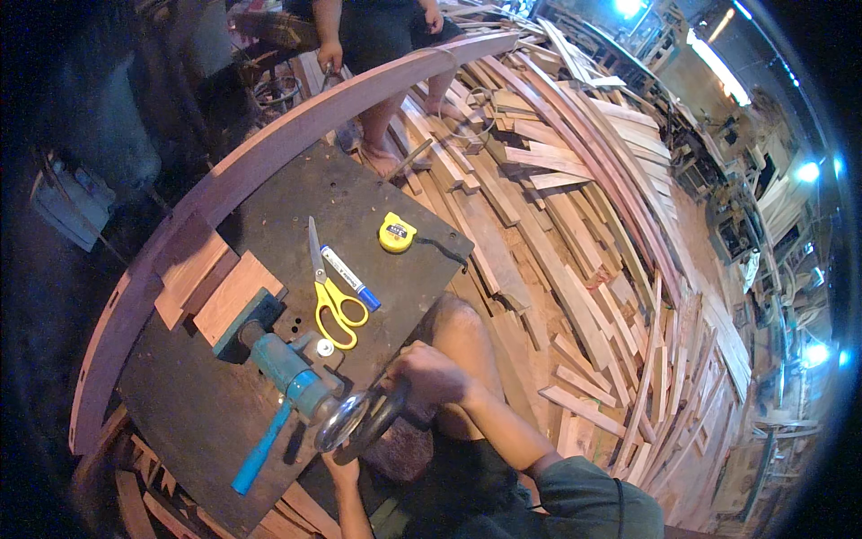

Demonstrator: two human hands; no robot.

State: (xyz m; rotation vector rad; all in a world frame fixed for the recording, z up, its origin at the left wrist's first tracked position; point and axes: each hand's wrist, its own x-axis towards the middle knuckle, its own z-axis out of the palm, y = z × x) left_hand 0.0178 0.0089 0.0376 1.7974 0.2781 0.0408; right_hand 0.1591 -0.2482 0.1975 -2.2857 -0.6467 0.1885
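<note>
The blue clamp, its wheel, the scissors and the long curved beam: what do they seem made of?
The clamp looks like blue-painted metal, judging by its sheen. The wheel has a mirror-bright, probably chromed part and a dull black part, perhaps plastic. The scissors pair grey metal blades with smooth yellow handles, likely plastic. The beam seems bare wood: matt, reddish-brown.

The right hand (pixel 433 373) grips the round chrome-and-black metal handwheel (pixel 373 429) of a blue metal clamp (pixel 284 364), the left hand (pixel 341 467) at the wheel's near edge. Farther off, yellow-handled metal scissors (pixel 327 293) lie beside a white, blue-capped marker (pixel 351 278) on a dark tabletop (pixel 314 184).
</note>
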